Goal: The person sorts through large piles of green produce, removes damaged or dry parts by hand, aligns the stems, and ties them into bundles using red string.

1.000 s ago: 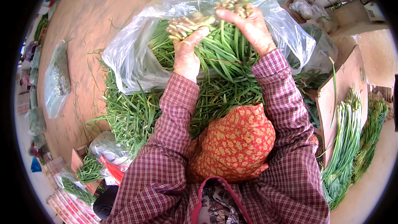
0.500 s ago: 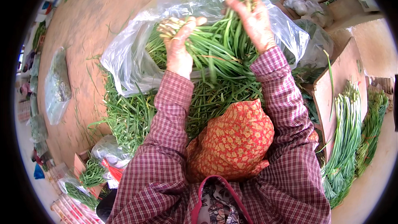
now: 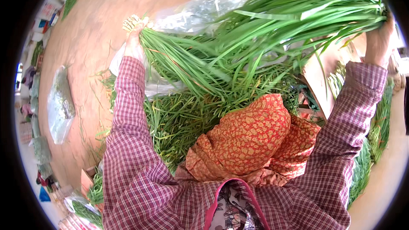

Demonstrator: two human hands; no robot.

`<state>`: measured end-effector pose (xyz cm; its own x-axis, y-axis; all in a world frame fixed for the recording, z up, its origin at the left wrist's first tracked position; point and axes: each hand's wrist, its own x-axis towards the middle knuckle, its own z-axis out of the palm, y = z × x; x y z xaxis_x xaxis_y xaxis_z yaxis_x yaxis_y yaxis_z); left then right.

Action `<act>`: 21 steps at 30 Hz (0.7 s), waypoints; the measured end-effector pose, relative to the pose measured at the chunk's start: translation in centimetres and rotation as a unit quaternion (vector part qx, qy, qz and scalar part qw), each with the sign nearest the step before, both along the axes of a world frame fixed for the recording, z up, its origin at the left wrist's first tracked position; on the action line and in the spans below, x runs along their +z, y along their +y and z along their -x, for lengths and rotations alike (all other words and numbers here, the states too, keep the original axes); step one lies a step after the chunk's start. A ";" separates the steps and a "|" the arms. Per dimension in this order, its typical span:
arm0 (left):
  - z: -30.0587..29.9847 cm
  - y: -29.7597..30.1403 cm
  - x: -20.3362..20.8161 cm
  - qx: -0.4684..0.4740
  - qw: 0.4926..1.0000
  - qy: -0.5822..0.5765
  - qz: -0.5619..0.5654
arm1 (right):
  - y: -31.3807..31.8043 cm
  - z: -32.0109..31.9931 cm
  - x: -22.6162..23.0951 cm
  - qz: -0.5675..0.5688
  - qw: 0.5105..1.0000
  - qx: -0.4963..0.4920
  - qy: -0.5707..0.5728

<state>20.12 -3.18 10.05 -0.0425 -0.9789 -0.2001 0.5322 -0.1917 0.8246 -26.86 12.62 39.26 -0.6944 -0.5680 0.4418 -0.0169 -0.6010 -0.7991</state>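
Note:
My left hand (image 3: 134, 41) grips a bunch of garlic chives (image 3: 177, 57) by its pale stem ends, with the green leaves trailing right. Far out at the upper right, my right hand (image 3: 381, 38) is closed round a larger bunch of garlic chives (image 3: 298, 15). Its long leaves stretch back leftward and meet those of the other bunch. Both arms are spread wide. Beneath the leaves lies a clear plastic bag (image 3: 191, 15), partly covered. A heap of loose green leaves (image 3: 174, 123) spreads below the bunches, in front of my lap.
Red flowered cloth (image 3: 243, 140) covers my lap. A cardboard piece (image 3: 319, 79) stands to the right, with bundled greens (image 3: 360, 176) beyond it. On the brown floor (image 3: 106, 21) at left lies a filled clear bag (image 3: 61, 104). More goods line the far left.
My hands, close together over the plastic bag before, have moved far apart: the left one leftward, the right one to the upper right, each carrying chives. The right bunch's leaves now stretch out leftward.

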 end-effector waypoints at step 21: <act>13.9 20.0 14.2 -0.286 0.872 -0.159 0.364 | 6.7 -17.9 -7.0 0.056 0.944 0.277 -0.171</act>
<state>6.26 16.84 24.24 -0.6203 -0.6886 0.3756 0.2444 0.2854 0.9267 -9.00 19.31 32.31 -0.4178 -0.8488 0.3239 0.5715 -0.5227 -0.6326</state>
